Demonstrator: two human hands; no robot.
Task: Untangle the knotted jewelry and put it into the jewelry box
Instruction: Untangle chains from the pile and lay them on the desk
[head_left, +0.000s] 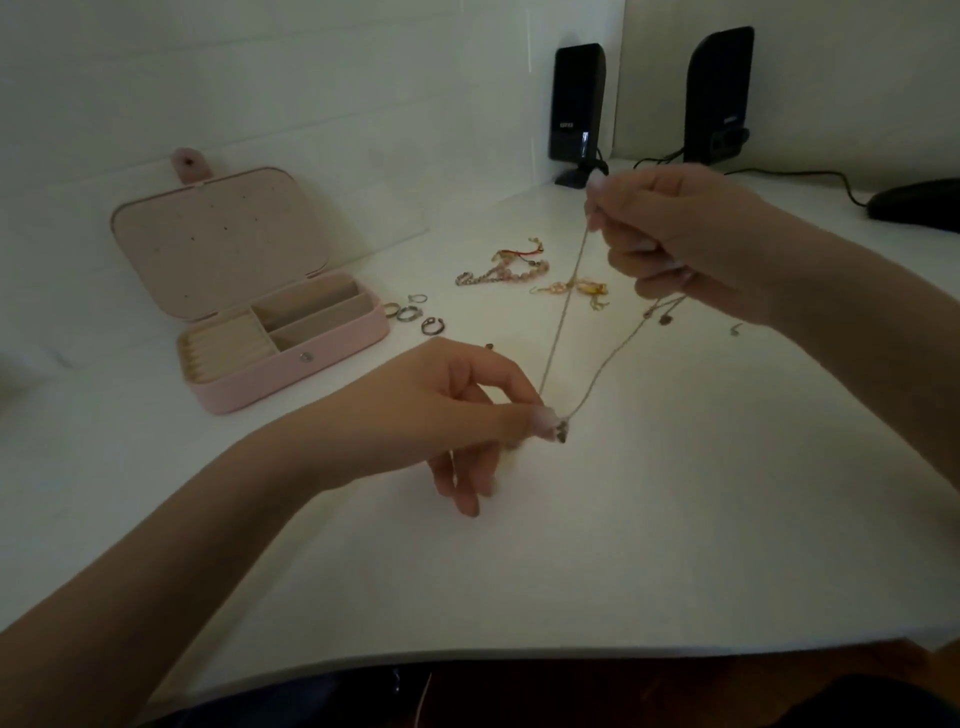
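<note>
Best to keep the chain (558, 332) taut but gentle — ease the strands apart, never yank. The left hand (457, 415) pinches its low end by the pendant (561, 434); the right hand (675, 239) pinches the upper run, fingers curled. It hangs above the desk (623, 545), the box (270, 332) open, well left.

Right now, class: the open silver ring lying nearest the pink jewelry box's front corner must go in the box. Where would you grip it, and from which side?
Probably pinch the open silver ring across its band from straight above: it lies flat on the white table, apart from its neighbours, so nothing blocks fingertips.
</note>
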